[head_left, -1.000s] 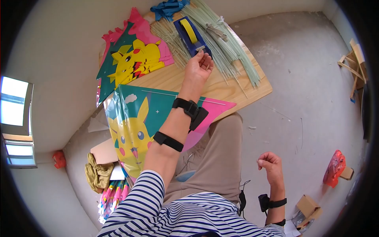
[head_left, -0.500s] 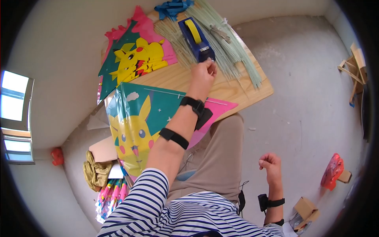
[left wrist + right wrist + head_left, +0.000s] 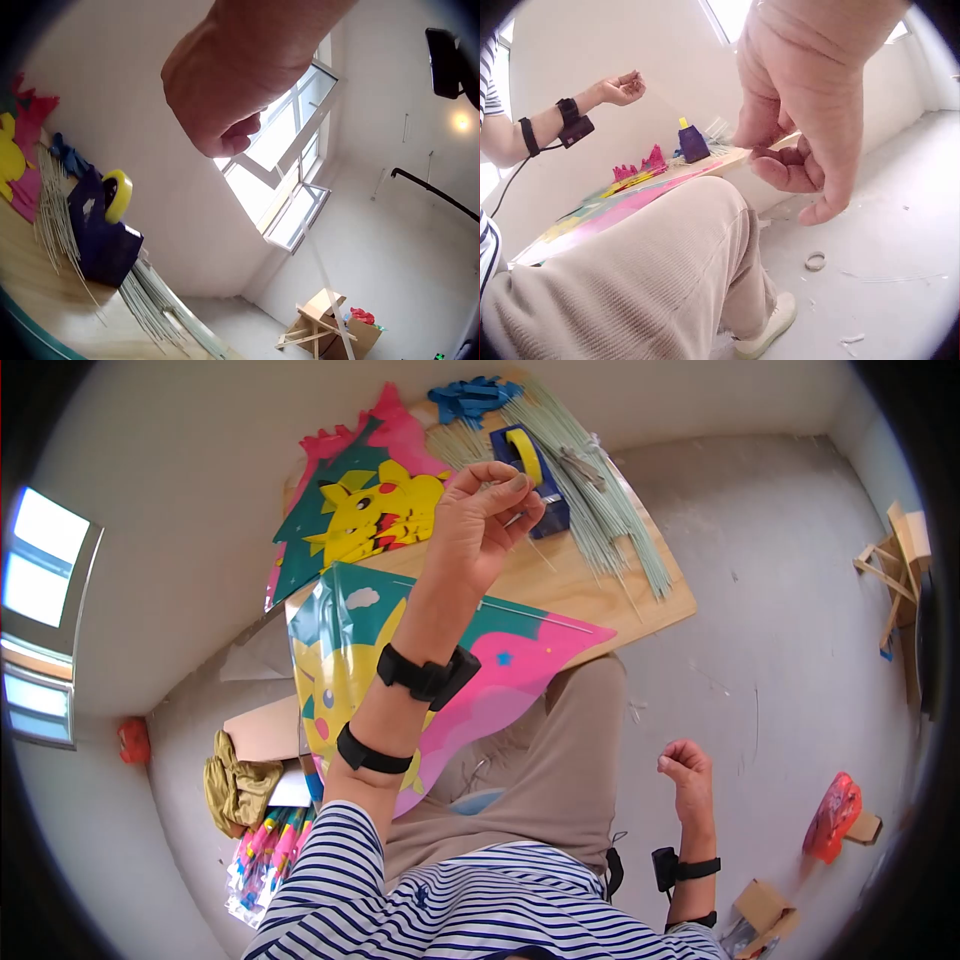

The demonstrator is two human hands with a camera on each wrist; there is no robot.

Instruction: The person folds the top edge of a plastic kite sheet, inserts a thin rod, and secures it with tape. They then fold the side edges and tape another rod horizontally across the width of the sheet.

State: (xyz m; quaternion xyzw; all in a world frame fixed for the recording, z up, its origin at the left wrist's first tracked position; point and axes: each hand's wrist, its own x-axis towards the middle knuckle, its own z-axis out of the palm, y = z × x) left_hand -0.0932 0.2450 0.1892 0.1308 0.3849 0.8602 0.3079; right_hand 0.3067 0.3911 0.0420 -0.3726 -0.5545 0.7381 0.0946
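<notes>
Far on the surface (image 3: 655, 608), a blue tape dispenser (image 3: 554, 510) with yellow roll (image 3: 524, 456) is seen among pale sticks (image 3: 603, 530), a clear strip (image 3: 319, 262) pinched by the left hand's (image 3: 480, 522) fingers, the right hand (image 3: 690, 778) loosely curled.

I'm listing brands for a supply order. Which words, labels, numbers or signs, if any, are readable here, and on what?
None can be read in these views.
Tape dispenser: no legible lettering.
Near sheet: printed pictures, no legible words.
Shirt: the dark chest mark is too small to tell whether it is lettering.
Green patch, bottom edge of the left wrist view: too small to read.
</notes>
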